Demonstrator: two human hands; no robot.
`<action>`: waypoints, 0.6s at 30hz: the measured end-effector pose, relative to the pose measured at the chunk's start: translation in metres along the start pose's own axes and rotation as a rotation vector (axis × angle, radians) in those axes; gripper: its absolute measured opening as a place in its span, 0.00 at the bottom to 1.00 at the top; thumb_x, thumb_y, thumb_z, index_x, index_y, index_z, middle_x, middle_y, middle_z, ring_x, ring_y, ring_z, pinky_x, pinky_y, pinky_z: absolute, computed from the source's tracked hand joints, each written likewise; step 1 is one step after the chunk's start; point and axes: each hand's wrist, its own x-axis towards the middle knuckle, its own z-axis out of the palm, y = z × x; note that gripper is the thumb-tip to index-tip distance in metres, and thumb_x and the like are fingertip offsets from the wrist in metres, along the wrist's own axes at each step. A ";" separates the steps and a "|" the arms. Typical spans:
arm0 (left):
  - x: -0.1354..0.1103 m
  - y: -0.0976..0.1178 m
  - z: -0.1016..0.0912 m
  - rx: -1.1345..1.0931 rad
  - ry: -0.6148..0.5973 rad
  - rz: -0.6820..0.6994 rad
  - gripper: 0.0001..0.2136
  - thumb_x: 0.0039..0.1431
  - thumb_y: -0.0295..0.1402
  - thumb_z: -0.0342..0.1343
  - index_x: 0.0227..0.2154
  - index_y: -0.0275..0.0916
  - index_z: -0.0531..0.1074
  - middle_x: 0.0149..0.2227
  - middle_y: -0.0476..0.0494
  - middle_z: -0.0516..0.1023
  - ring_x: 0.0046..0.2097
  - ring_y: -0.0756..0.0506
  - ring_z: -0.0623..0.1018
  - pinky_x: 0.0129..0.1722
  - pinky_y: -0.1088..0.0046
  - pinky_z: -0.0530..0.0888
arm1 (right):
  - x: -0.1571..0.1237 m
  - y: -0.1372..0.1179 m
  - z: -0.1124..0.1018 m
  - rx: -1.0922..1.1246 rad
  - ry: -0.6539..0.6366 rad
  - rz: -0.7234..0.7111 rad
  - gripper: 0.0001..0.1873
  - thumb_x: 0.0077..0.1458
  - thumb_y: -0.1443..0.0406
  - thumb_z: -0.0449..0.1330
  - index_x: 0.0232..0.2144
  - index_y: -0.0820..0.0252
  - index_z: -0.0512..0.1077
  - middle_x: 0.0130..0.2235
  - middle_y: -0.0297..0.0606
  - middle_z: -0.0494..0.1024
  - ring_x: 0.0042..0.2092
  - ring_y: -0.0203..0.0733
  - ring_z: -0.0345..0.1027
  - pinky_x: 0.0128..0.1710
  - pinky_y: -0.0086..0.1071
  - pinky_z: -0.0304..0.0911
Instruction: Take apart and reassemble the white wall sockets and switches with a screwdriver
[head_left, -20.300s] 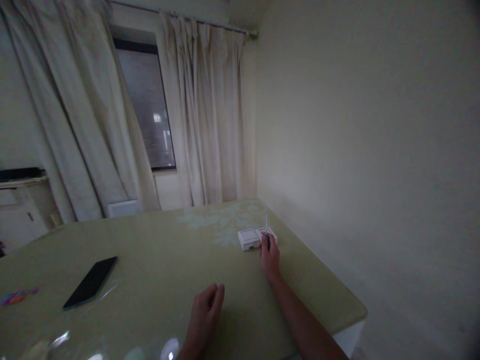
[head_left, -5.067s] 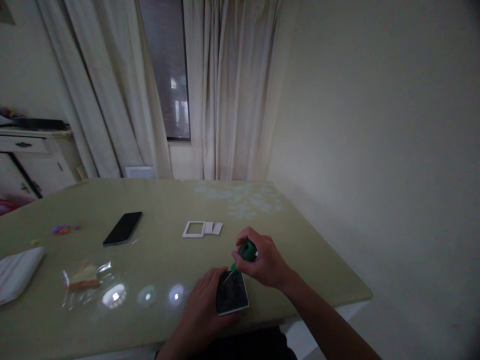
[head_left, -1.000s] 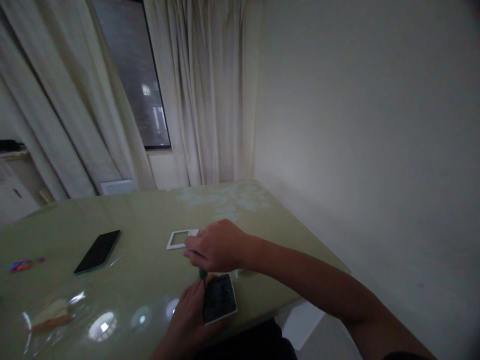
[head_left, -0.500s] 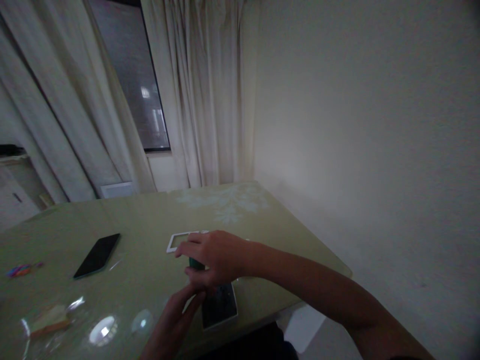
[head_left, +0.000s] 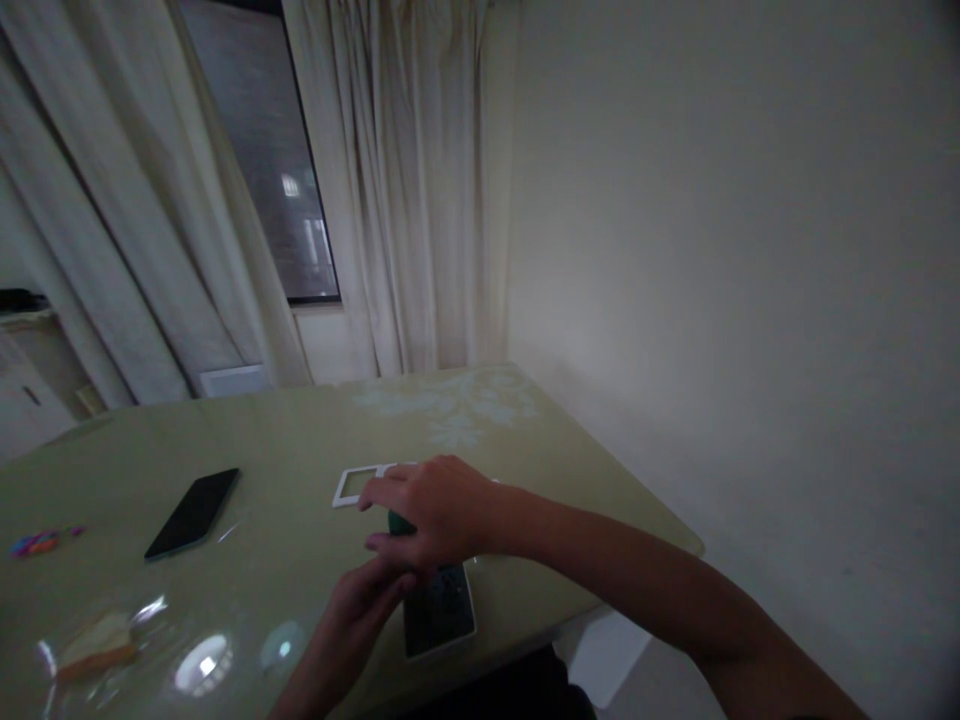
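My right hand (head_left: pixel 442 508) is curled over a small green object (head_left: pixel 400 523), mostly covered by the fingers, so its kind does not show. Just below it, my left hand (head_left: pixel 375 590) has its fingers drawn together and meets the underside of the right hand; whatever they pinch is hidden. Under and beside both hands lies a dark flat rectangular piece with a thin pale rim (head_left: pixel 441 612), its upper part covered by the hands. Behind the right hand's fingertips, a white frame with rectangular openings (head_left: pixel 339 490) rests on the table, partly hidden.
A dark phone-like slab (head_left: pixel 193 513) lies on the glossy green table (head_left: pixel 277 440). Further left are a small colourful item (head_left: pixel 37 543) and a bread-like piece in clear wrap (head_left: pixel 97 645). A wall (head_left: pixel 712 300) borders the table's right side.
My right hand has shifted slightly right and turned a little, showing less of the green object. The left hand stays close beneath it. Objects on the table stay in place.
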 end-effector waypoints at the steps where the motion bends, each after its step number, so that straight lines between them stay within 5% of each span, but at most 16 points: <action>1: 0.001 0.001 0.000 -0.027 -0.011 -0.007 0.21 0.65 0.55 0.62 0.38 0.42 0.87 0.38 0.40 0.90 0.41 0.37 0.88 0.46 0.64 0.84 | 0.000 0.000 0.001 -0.002 0.004 0.000 0.21 0.67 0.52 0.63 0.56 0.56 0.74 0.55 0.43 0.84 0.46 0.49 0.81 0.40 0.37 0.67; 7: 0.004 0.000 0.000 -0.062 0.072 -0.047 0.17 0.54 0.50 0.73 0.35 0.40 0.86 0.37 0.39 0.90 0.41 0.35 0.89 0.44 0.61 0.85 | 0.001 0.000 0.002 -0.017 0.008 -0.003 0.23 0.67 0.49 0.63 0.56 0.55 0.74 0.52 0.43 0.84 0.44 0.47 0.79 0.36 0.34 0.64; 11: -0.002 0.004 -0.003 -0.044 0.003 -0.010 0.17 0.64 0.50 0.66 0.44 0.42 0.85 0.43 0.39 0.90 0.46 0.36 0.88 0.48 0.62 0.84 | 0.000 0.000 0.002 -0.031 0.022 0.005 0.20 0.67 0.51 0.63 0.54 0.56 0.75 0.52 0.41 0.84 0.44 0.47 0.80 0.35 0.35 0.63; 14: -0.002 0.005 -0.004 0.008 -0.043 -0.004 0.17 0.68 0.51 0.61 0.40 0.42 0.86 0.40 0.41 0.90 0.44 0.37 0.88 0.47 0.65 0.83 | 0.000 0.000 0.002 -0.027 0.035 -0.002 0.21 0.66 0.50 0.63 0.54 0.56 0.75 0.52 0.41 0.85 0.45 0.48 0.80 0.35 0.35 0.64; 18: 0.004 0.002 -0.001 0.079 0.080 -0.043 0.17 0.58 0.52 0.69 0.32 0.42 0.86 0.35 0.41 0.89 0.39 0.36 0.88 0.43 0.64 0.84 | 0.000 0.000 0.001 -0.019 0.015 -0.008 0.24 0.65 0.49 0.65 0.55 0.56 0.74 0.53 0.42 0.84 0.46 0.49 0.81 0.37 0.36 0.66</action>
